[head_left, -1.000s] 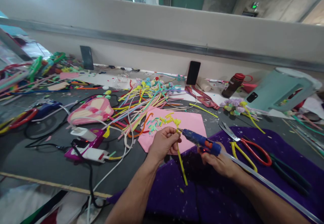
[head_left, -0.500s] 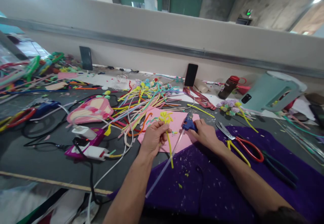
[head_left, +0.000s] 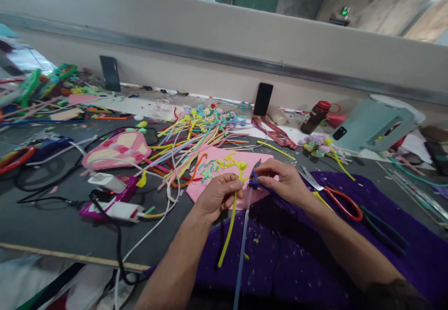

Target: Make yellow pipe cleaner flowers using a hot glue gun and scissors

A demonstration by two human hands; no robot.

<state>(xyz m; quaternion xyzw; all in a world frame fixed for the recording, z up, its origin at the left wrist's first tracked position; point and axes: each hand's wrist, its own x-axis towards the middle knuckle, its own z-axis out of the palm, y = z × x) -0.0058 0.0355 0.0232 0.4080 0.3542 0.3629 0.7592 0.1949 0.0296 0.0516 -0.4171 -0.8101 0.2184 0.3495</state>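
Note:
Between the fingertips of my left hand (head_left: 221, 195) is a yellow pipe cleaner (head_left: 229, 230), its long stem hanging down and a small fluffy bunch at its top. My right hand (head_left: 283, 179) is wrapped round a blue hot glue gun (head_left: 255, 179), its nozzle tilted up and away from me. A long clear glue stick (head_left: 242, 249) trails from the gun's back end toward me. Both hands are over a pink sheet (head_left: 210, 191), where short yellow and green snippets lie. The yellow bunch is close to the gun, and I cannot tell whether they touch.
Red-handled scissors (head_left: 345, 202) and dark-handled pliers (head_left: 383, 230) lie on the purple cloth (head_left: 315, 272) at right. Cables run from a magenta power strip (head_left: 108, 200) at left. Behind are a heap of pipe cleaners (head_left: 199, 135), a propped phone (head_left: 263, 99), a bottle (head_left: 315, 117) and a pale-green kettle (head_left: 376, 123).
The glue gun has been lifted and drawn nearer the yellow pipe cleaner, its glue stick swinging right. My left hand has turned the pipe cleaner, whose lower end now points left.

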